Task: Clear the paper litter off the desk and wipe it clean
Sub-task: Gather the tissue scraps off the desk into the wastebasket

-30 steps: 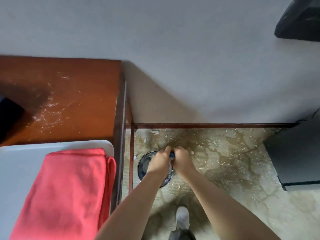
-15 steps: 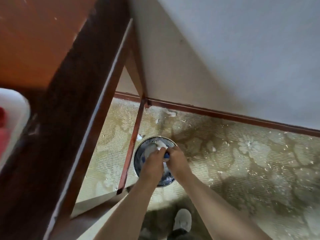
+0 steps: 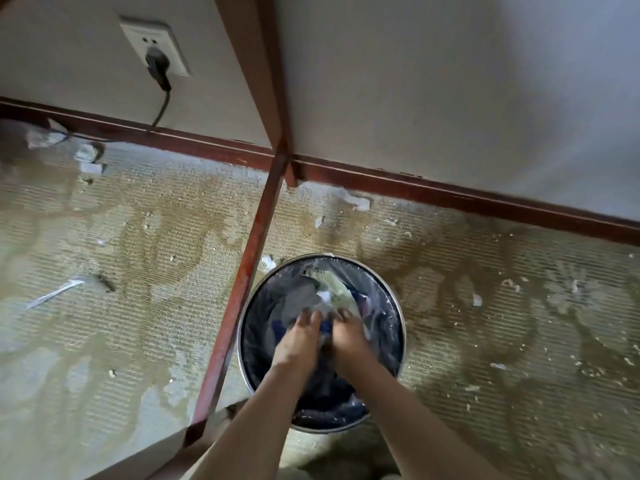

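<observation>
Your left hand (image 3: 300,336) and right hand (image 3: 346,336), each grip curled round crumpled paper litter (image 3: 325,308), sit pressed together inside the lined round bin (image 3: 391,299) on the carpet (image 3: 121,278), beside the red-brown leg (image 3: 242,278), scraps (image 3: 477,299) scattered around.

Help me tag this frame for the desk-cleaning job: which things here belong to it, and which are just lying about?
Part of the job:
- left hand and right hand, both inside the bin
- lined round waste bin
- paper litter in the bin
- desk leg beside the bin

Just lying about:
- paper scraps on the carpet
- wall socket with black plug
- skirting board
</observation>
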`<state>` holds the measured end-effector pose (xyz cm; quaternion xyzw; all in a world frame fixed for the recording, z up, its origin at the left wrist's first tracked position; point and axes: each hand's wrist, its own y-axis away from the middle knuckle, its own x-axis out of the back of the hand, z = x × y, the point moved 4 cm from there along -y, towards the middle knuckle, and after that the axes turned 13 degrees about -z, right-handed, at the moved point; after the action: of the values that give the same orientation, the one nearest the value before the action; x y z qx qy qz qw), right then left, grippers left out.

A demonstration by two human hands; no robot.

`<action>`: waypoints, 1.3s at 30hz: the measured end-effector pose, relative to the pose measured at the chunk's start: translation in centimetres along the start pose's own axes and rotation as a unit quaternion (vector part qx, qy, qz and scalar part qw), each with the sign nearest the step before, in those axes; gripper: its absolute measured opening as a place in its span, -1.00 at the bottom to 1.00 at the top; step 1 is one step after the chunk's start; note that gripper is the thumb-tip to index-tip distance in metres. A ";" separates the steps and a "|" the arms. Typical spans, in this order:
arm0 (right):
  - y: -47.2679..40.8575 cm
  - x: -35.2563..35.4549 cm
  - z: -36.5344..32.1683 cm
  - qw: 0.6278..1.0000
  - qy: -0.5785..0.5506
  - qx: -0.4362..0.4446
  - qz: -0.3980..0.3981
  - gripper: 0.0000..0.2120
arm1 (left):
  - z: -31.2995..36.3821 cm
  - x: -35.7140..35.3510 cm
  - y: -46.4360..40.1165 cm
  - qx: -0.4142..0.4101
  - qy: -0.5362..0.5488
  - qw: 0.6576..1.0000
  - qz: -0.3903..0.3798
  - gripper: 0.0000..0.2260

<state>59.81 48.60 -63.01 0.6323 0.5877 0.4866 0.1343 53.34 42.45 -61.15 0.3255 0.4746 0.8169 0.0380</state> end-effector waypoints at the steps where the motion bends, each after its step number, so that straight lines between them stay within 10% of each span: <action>1: -0.2 -0.4 0.1 1.000 0.015 0.012 -0.005 -0.52 | -0.4 -0.5 -0.6 0.012 -0.014 1.000 -0.023 -0.54; 9: 5.7 2.4 -2.8 0.996 0.085 -0.004 -0.004 -0.12 | 1.7 1.8 4.0 0.040 -0.088 0.995 -0.023 -0.19; 29: 35.2 28.9 -27.2 0.956 0.138 0.176 0.191 -0.40 | 15.1 33.2 36.9 -0.056 -0.106 0.950 0.289 -0.48; 39: 44.2 34.5 -41.5 0.912 0.187 0.245 0.271 -0.46 | 10.4 42.8 52.4 -0.005 -0.070 0.911 0.405 -0.49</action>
<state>49.08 50.02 5.93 0.6778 0.5085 0.4547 -0.2742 38.59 37.52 5.55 0.5463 0.2936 0.7397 -0.2613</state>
